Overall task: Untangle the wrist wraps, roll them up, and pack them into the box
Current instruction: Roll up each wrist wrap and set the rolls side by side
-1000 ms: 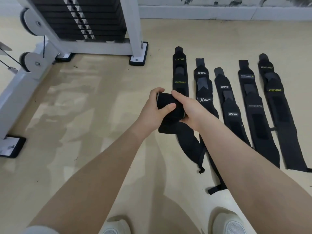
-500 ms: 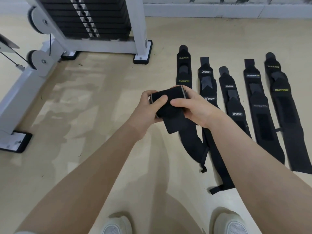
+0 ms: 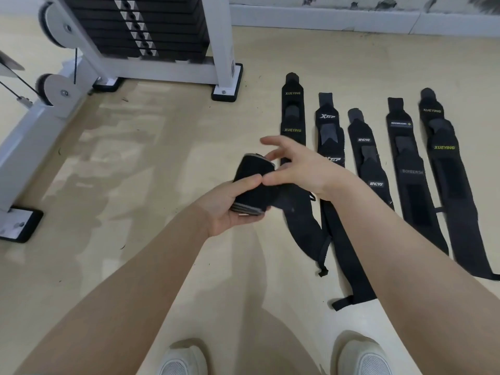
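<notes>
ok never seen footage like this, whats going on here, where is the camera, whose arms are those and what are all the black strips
The camera sits on a person's head and looks down, so the two bare arms and the white shoes at the bottom edge are that person's own. There is no robot. The left hand grips a rolled-up wrist wrap, a black band wound into a cylinder. The right hand is beside it with its fingers spread, its thumb at the roll. On the pale floor lie more wrist wraps, flat and side by side, some with brand names printed on them. The white frame with stacked black plates is a gym weight machine. No box is in view.
</notes>
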The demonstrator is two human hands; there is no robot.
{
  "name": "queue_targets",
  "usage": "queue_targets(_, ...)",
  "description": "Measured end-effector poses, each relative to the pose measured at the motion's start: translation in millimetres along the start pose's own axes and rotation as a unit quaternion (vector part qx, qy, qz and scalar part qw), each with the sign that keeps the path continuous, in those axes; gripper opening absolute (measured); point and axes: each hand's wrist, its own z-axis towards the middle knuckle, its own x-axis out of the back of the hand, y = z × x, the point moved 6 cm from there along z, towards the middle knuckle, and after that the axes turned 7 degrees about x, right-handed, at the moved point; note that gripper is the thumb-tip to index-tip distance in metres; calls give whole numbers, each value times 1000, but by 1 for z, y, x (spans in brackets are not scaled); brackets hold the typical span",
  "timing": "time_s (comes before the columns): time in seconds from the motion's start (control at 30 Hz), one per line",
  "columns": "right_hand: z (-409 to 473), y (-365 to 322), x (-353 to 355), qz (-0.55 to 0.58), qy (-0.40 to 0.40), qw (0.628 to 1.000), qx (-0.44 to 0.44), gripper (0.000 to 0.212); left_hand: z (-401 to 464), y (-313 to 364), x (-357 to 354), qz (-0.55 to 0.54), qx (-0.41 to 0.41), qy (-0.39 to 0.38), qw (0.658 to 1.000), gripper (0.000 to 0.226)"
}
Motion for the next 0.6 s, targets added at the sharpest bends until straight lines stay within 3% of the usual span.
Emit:
queue_targets(0.1, 7, 9, -3, -28, 86, 996, -22, 49, 2, 10, 12, -22, -65, 69, 995, 36)
queue_targets(0.23, 8, 21, -16, 114, 70, 989, -63, 13, 2, 15, 29, 3, -118, 131, 984, 34)
queue_targets(0.33, 7, 10, -18, 80, 14, 996, -25, 3, 1, 14, 40, -13, -124, 152, 980, 27)
queue_targets(0.5, 6, 9, -25, 170, -15, 985, 4, 4, 2, 13, 33, -88, -115, 69, 987, 23)
queue_targets(0.6, 7, 13, -26, 203, -29, 978, 27, 23, -3, 13, 16, -134, -127, -29, 982, 45)
